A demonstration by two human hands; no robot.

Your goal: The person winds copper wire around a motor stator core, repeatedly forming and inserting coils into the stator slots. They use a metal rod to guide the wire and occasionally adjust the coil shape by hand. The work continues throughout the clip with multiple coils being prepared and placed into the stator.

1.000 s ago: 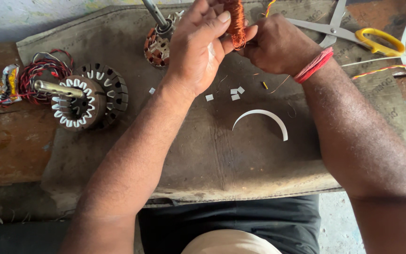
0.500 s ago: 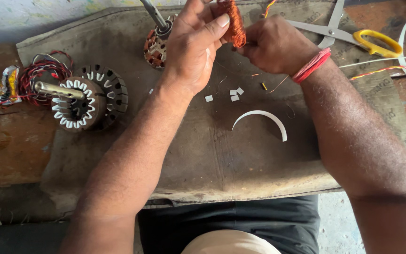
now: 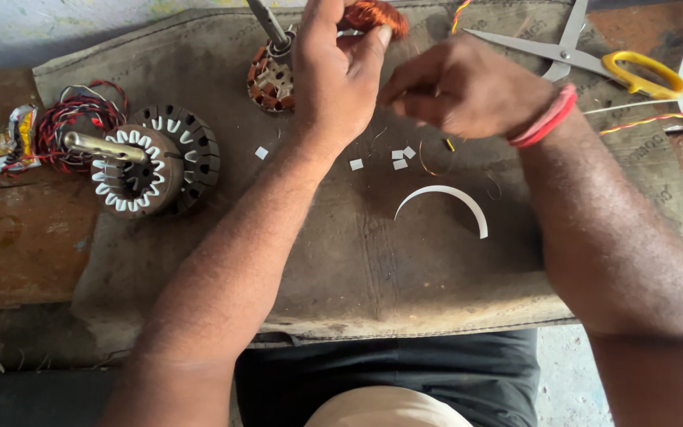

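Observation:
My left hand (image 3: 340, 75) holds a small coil of copper wire (image 3: 375, 13) near the top edge of the view, thumb and fingers pinched on it. My right hand (image 3: 468, 87), with a red band at the wrist, hovers just right of the coil with fingers curled close together; a thin strand may run from it, but I cannot tell. Below the hands lie small white paper bits (image 3: 399, 158) and a curved white strip (image 3: 444, 198) on the brown cloth (image 3: 373, 261).
A motor stator with white slot liners and a metal shaft (image 3: 148, 162) sits at left, beside red wire loops (image 3: 73, 119). Another wound core with a shaft (image 3: 270, 75) stands behind my left hand. Yellow-handled scissors (image 3: 594, 55) lie top right.
My right hand has let go of the coil and drawn a little to the right. My left hand keeps the coil, now higher in view.

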